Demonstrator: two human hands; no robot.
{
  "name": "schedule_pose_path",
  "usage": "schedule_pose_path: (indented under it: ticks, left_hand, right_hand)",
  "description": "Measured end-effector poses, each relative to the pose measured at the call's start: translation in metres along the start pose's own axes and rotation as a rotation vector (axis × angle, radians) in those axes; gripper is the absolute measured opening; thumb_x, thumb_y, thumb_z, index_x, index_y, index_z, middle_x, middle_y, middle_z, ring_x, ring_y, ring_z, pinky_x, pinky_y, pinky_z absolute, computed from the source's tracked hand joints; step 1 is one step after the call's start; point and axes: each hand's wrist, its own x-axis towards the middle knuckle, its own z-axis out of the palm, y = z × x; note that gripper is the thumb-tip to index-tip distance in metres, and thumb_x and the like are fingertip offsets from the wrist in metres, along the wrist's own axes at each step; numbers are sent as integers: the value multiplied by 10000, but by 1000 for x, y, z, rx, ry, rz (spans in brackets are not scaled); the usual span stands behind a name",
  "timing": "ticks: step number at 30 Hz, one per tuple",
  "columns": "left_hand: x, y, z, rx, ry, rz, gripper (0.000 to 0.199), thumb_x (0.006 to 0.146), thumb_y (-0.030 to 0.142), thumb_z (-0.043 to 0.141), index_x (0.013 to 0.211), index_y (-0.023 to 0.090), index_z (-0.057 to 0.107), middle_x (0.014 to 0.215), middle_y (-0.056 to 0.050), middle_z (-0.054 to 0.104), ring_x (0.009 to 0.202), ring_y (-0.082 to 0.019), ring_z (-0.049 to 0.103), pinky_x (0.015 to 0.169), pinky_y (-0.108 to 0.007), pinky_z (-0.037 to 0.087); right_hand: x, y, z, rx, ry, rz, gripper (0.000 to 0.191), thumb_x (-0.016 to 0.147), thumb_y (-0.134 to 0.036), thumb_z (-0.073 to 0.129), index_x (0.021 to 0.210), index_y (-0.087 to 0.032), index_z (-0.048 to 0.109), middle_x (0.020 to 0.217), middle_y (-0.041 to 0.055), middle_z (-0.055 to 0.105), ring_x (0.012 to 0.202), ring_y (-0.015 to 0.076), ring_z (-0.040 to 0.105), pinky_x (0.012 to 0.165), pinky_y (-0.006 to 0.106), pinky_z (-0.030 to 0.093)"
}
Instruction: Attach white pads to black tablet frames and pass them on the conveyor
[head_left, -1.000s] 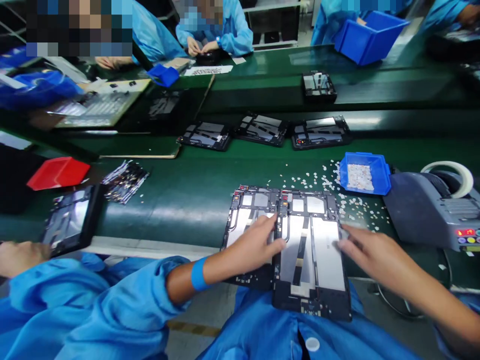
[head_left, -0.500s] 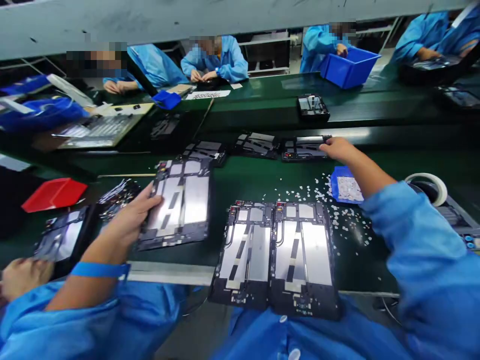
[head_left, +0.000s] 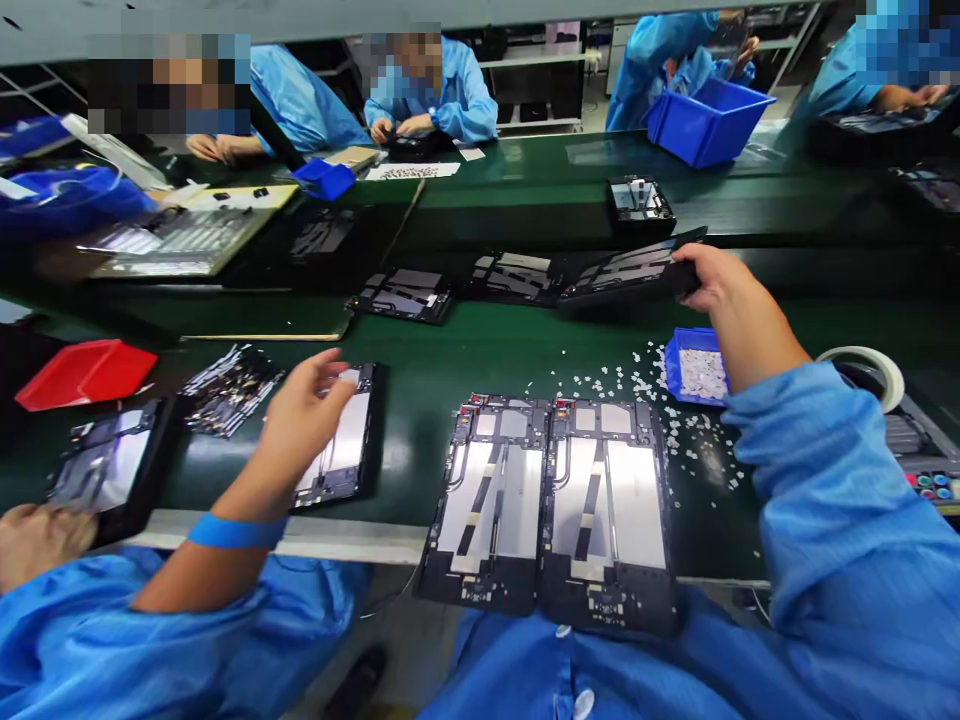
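Observation:
My left hand (head_left: 311, 410), a blue band at its wrist, is over the upper left of a flat black device with silvery panels (head_left: 351, 440) at the table's front edge. Its fingers are loosely curved and apart; the hand covers part of the device. At the back, my right hand (head_left: 705, 280) grips the right end of another thin device (head_left: 630, 272), tilted with that end raised. Two similar devices, one on the left (head_left: 484, 500) and one on the right (head_left: 606, 510), lie side by side before me, overhanging the edge.
Two more devices (head_left: 405, 293) (head_left: 517, 275) lie at the back. White bits surround a blue tray (head_left: 671, 370). Thin strips (head_left: 232, 390) and a red tray (head_left: 86, 373) are left. A neighbour's hand (head_left: 45, 540) touches a device (head_left: 105, 465). Several people work opposite.
The device my left hand was holding has come down onto the table, and that hand has let go. My right hand has lifted the right end of the back device.

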Motion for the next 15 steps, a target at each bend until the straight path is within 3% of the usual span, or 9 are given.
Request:
schedule_pose_path:
  ticks: [2,4,5,7,9,11,13,15]
  left_hand:
    - [-32,44,36,-417,-319,-46,530,923,412,659,1402,223,535,1313,-108,676,1085,-237,679,934,-399,557]
    - [-69,87,73,-702,-639,-139,662,881,508,735,1423,194,523,1326,-178,678,1024,-260,717,875,-425,587]
    - [-85,104,90,-801,-746,-161,720,861,530,765,1443,196,504,1345,-200,670,1055,-276,719,896,-442,588]
    - [-112,128,114,-945,-830,-155,721,830,560,797,1405,217,530,1335,-189,679,1072,-279,716,908,-438,587]
    - [-127,135,125,-987,-825,-145,597,823,557,796,1273,215,602,1218,-144,722,981,-246,714,826,-385,590]
    - [-131,130,123,-929,-844,-171,456,818,523,788,1106,198,650,1022,-93,737,828,-206,680,693,-326,554]
    - [-126,120,114,-798,-951,-207,359,791,471,783,973,186,664,869,-56,703,732,-185,629,623,-301,501]
    - [-118,111,107,-622,-1079,-181,269,770,412,757,871,186,654,786,-30,660,691,-174,592,610,-292,469]
  right_hand:
    - [-38,-13,-5,94,43,82,151,922,-273,504,866,-139,546,759,44,617,768,166,656,706,352,539]
    - [-98,-23,0,199,58,107,177,902,-276,537,1010,-139,573,925,93,700,892,201,701,781,363,578]
    - [-135,-27,4,346,64,88,253,872,-288,596,1089,-156,595,1053,115,728,1000,232,707,841,376,592]
    - [-214,-30,11,468,-47,101,403,863,-383,677,1225,-223,603,1236,113,717,1141,266,688,902,403,601]
    - [-286,-28,11,508,-147,194,494,877,-526,697,1290,-273,600,1273,113,712,1126,282,694,875,423,609]
    - [-342,-21,-2,565,-306,299,580,835,-679,724,1239,-271,642,1201,128,732,1030,286,711,811,405,602]
    - [-378,-11,-23,598,-521,388,653,804,-787,694,1180,-253,674,1109,131,742,956,280,713,766,382,577]
    - [-396,0,-43,557,-782,480,717,812,-839,638,1191,-232,686,1088,136,740,912,266,711,719,347,542]
